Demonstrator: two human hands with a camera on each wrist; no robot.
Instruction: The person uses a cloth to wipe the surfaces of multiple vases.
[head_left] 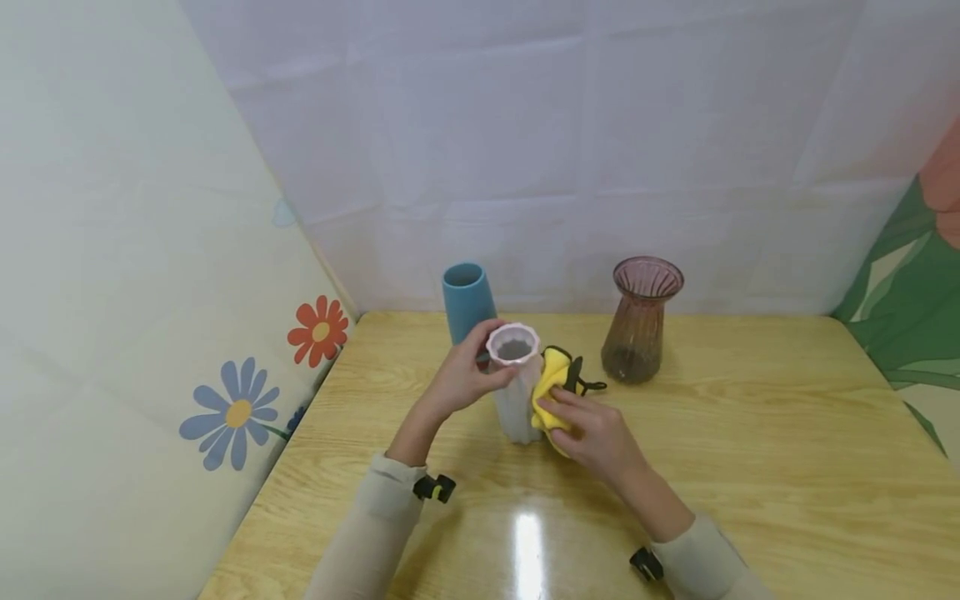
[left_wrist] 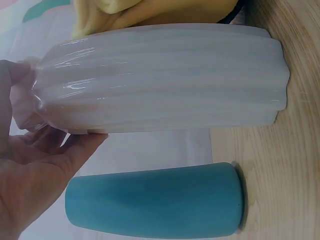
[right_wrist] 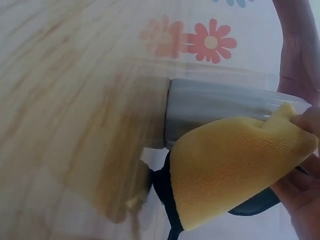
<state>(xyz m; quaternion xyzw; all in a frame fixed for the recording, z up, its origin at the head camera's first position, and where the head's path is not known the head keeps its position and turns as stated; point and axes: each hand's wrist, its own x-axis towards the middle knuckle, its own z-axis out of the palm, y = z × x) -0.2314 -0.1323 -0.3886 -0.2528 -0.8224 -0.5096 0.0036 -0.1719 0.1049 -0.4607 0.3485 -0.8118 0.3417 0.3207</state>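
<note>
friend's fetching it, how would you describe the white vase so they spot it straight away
On the wooden table, find the left hand: it holds the white vase, the yellow cloth against it. Unlike its neighbours, the blue vase and purple glass vase, it's opaque white.

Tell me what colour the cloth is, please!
The cloth is yellow with a dark edge, best seen in the right wrist view.

High head view facing forward-down, close wrist views turned sideways, apparently low, sharing a pale vase (head_left: 517,403)
</note>
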